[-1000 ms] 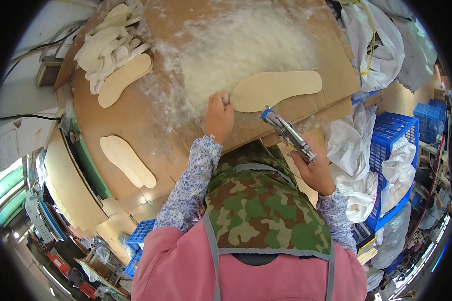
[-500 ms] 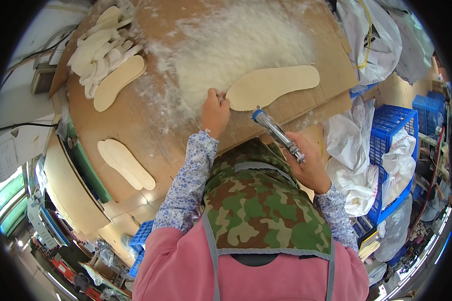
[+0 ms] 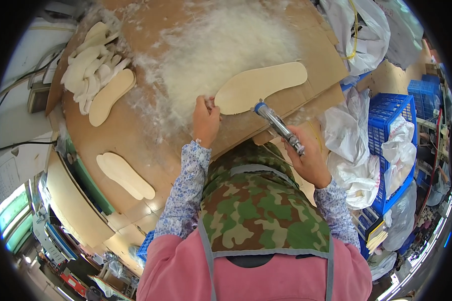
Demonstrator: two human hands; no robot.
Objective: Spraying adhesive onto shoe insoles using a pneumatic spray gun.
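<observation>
A large cream insole (image 3: 261, 86) lies on a brown cardboard sheet, its wide end toward my left hand (image 3: 207, 120). The fingers of that hand are pinched together right beside this end; whatever is between them, if anything, is hidden. My right hand (image 3: 310, 158) is wrapped round a silver, tube-shaped hand tool (image 3: 278, 126) with a blue collar. The tool's blue end points up and left, just short of the insole's near edge. Pale fluff (image 3: 221, 55) is spread thickly over the cardboard beyond the insole.
At the far left is a heap of cream cut pieces (image 3: 88, 67) with an insole (image 3: 111, 98) beside it. More stacked insoles (image 3: 125, 175) lie at the near left. On the right stand a blue plastic crate (image 3: 390, 108) and white plastic bags (image 3: 349, 128).
The view has shifted slightly, moving the insole and both hands a little left in the picture. Both hands keep much the same pose, and the right still grips the tool.
</observation>
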